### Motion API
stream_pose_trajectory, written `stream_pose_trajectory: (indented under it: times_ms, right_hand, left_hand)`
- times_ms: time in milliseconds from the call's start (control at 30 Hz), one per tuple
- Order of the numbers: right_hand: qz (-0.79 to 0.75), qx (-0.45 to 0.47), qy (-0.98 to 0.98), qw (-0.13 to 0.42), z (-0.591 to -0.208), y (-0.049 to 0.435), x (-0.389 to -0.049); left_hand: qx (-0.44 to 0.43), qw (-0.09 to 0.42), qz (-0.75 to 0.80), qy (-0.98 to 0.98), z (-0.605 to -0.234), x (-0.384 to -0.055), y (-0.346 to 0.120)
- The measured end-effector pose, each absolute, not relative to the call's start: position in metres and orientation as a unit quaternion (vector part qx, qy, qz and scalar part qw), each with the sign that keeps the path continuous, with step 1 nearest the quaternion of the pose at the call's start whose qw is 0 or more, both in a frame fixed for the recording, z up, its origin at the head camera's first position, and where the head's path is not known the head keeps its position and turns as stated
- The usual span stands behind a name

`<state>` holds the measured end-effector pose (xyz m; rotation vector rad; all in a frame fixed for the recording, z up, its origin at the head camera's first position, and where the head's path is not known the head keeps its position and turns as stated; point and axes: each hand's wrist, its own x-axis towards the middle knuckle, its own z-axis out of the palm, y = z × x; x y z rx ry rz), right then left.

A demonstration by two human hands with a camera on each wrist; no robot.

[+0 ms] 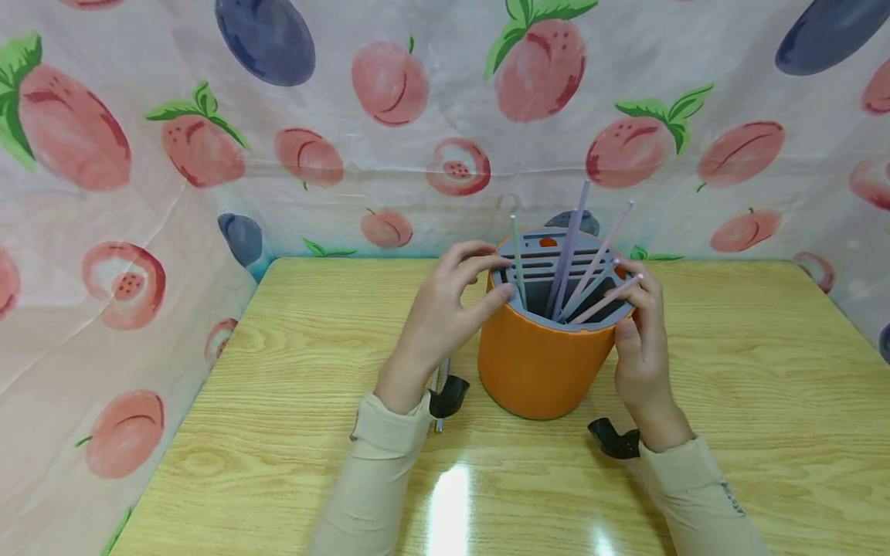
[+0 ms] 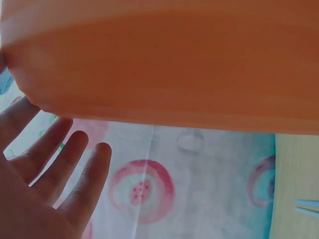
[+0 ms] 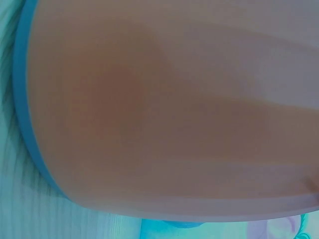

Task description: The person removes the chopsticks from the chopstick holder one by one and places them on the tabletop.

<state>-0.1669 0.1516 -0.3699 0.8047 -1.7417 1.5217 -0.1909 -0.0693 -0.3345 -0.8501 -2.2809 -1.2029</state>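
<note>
A round orange utensil holder with a grey slotted top stands between the two hands in the head view. Several thin pastel sticks lean out of its large front opening. At the left side of the rim, my left hand touches with thumb and index fingertip; its other fingers reach out fairly straight beside the orange wall in the left wrist view. My right hand grips the right side, fingers bent over the rim and thumb on the outer wall. The holder's wall fills most of the right wrist view.
Two thin sticks lie on the wood-patterned table, partly hidden under the left wrist. Black wrist pieces stick out from both sleeves. A fruit-printed cloth hangs behind the table and along its left side.
</note>
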Motion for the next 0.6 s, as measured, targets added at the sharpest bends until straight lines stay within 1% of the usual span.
stream_pose_trajectory:
  times_ms: [167, 333, 533, 600]
  right_hand:
    - [0.586, 0.307, -0.667, 0.342, -0.369, 0.152, -0.166]
    - [0.59, 0.304, -0.666, 0.339, -0.368, 0.151, -0.165]
    - [0.588, 0.304, -0.668, 0.34, -0.368, 0.15, -0.164]
    - [0.588, 0.304, -0.669, 0.34, -0.368, 0.15, -0.164]
  left_hand:
    - [-0.321, 0.207, -0.397, -0.835, -0.33, -0.186, -0.061]
    - [-0.306, 0.208, -0.381, -0.847, -0.327, -0.179, -0.053]
    - [-0.314, 0.231, -0.379, -0.839, -0.326, -0.175, -0.048]
    - [-0.319, 0.231, -0.383, -0.836, -0.326, -0.174, -0.048]
